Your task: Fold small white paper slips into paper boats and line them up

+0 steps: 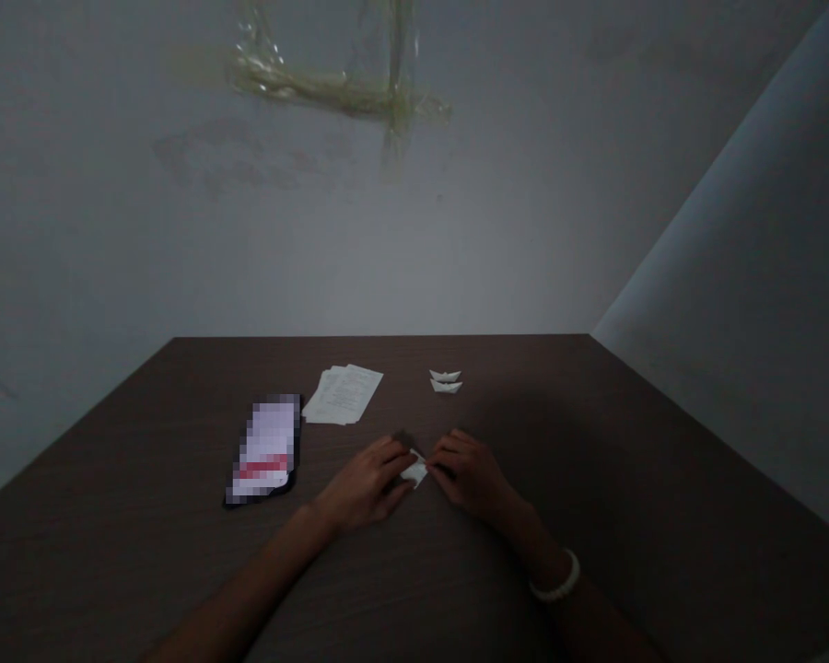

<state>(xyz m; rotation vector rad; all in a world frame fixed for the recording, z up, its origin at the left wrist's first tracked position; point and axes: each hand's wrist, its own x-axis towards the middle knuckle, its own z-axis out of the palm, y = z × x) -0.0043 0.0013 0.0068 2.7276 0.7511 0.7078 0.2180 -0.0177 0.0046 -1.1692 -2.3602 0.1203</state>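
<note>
My left hand (367,483) and my right hand (471,474) meet over a small folded piece of white paper (414,471) on the dark brown table (628,479). Fingers of both hands are curled and pinch the paper from either side; most of it is hidden between them. A pale bracelet (558,582) circles my right wrist. Two small folded white paper boats (446,381) lie beyond my right hand, close together. A stack of white paper sheets (344,394) lies beyond my left hand.
A dark flat object with a blurred-out light face (266,451) lies left of my left hand. The table stands against a grey wall (180,230), which carries strips of old yellowed tape (338,87). A second wall (766,350) runs along the table's right edge.
</note>
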